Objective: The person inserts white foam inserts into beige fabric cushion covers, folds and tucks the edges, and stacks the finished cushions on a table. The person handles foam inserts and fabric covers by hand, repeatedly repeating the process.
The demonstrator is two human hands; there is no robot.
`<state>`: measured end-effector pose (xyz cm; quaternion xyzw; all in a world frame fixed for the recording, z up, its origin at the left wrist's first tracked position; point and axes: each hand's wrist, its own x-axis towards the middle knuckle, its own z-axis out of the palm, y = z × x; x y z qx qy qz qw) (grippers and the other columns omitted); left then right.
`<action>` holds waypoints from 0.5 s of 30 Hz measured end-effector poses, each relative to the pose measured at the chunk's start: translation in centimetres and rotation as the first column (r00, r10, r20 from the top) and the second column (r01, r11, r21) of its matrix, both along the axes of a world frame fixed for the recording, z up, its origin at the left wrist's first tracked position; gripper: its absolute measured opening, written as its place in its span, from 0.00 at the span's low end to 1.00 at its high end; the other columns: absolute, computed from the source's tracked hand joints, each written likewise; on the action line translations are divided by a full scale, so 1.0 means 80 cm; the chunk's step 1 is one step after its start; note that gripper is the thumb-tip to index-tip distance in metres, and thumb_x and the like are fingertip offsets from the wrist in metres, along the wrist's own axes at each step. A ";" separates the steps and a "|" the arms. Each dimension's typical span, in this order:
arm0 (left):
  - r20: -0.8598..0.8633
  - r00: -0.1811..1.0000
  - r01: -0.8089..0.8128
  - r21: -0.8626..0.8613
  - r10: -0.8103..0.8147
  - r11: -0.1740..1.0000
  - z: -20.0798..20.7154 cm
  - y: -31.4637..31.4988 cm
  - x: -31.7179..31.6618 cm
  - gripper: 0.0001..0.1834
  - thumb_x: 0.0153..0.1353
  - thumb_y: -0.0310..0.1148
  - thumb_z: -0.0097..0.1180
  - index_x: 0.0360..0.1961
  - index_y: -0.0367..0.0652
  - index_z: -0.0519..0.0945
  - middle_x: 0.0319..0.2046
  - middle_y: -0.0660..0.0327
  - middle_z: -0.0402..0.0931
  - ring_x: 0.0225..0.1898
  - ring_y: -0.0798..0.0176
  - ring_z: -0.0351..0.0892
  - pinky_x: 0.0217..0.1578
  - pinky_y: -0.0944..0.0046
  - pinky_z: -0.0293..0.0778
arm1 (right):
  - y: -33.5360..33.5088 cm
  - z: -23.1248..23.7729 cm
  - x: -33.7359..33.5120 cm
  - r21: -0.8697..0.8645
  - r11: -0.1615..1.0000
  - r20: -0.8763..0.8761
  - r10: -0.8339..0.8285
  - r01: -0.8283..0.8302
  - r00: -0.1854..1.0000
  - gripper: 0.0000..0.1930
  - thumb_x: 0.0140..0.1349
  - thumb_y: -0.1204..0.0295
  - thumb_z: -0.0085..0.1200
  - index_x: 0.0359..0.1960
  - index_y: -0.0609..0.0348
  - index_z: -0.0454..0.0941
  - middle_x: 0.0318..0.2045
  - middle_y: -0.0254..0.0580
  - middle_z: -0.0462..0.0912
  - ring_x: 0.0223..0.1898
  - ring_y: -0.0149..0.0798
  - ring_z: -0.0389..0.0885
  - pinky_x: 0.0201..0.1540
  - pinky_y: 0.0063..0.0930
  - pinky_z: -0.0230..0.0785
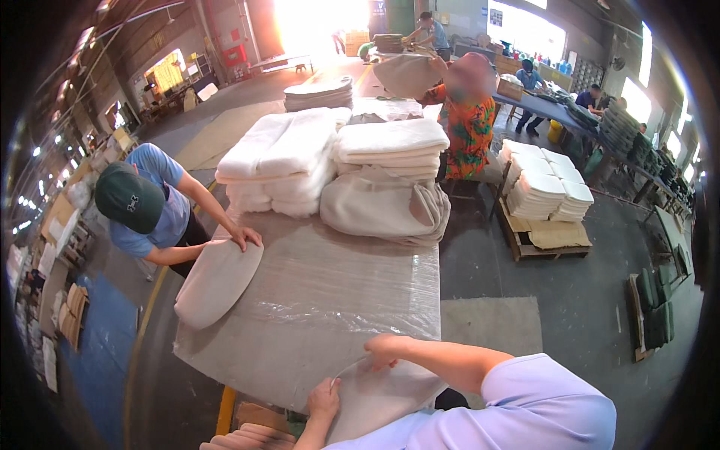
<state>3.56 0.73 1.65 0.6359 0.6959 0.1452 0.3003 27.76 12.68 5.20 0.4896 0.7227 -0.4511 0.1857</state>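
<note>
A rounded beige fabric piece (390,394) lies over the near edge of the table, close against my body. My left hand (324,397) grips its left edge with fingers closed. Higher up, at its far edge, my right hand (384,351) pinches the rim, fingers bent down. Whether the piece has padding inside I cannot tell. Across the table at the left, a person in a dark green cap and blue shirt has both hands on a similar oval beige piece (221,283).
Plastic film covers the table (300,300). Farther back stand folded white padding (281,146), a second white stack (391,142) and folded beige fabric (382,206). A person in a patterned top works at the far right corner. A pallet (551,246) with white stacks stands right.
</note>
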 end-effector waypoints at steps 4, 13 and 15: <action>0.087 0.994 0.065 0.018 -0.066 0.998 0.007 -0.001 -0.013 0.22 0.74 0.53 0.57 0.38 0.43 0.84 0.35 0.41 0.84 0.42 0.33 0.84 0.40 0.40 0.76 | -0.006 -0.011 -0.033 -0.139 0.989 -0.009 0.051 -0.052 0.999 0.15 0.61 0.64 0.69 0.43 0.62 0.88 0.32 0.47 0.90 0.25 0.42 0.90 0.26 0.37 0.84; 0.001 0.998 0.063 -0.232 -0.065 0.971 -0.024 -0.014 -0.030 0.26 0.73 0.57 0.55 0.39 0.43 0.87 0.35 0.41 0.86 0.41 0.32 0.85 0.42 0.39 0.78 | -0.055 -0.055 -0.027 0.316 0.948 -0.154 0.019 0.031 0.988 0.20 0.73 0.47 0.54 0.44 0.49 0.88 0.40 0.53 0.90 0.45 0.61 0.88 0.49 0.56 0.80; -0.083 0.996 0.020 -0.150 -0.033 0.989 -0.033 -0.022 -0.021 0.27 0.74 0.57 0.52 0.39 0.43 0.86 0.35 0.41 0.86 0.41 0.30 0.85 0.42 0.36 0.77 | -0.055 -0.059 -0.024 0.313 0.950 -0.139 0.019 0.026 0.990 0.19 0.75 0.48 0.52 0.46 0.48 0.87 0.40 0.53 0.90 0.45 0.61 0.88 0.48 0.57 0.80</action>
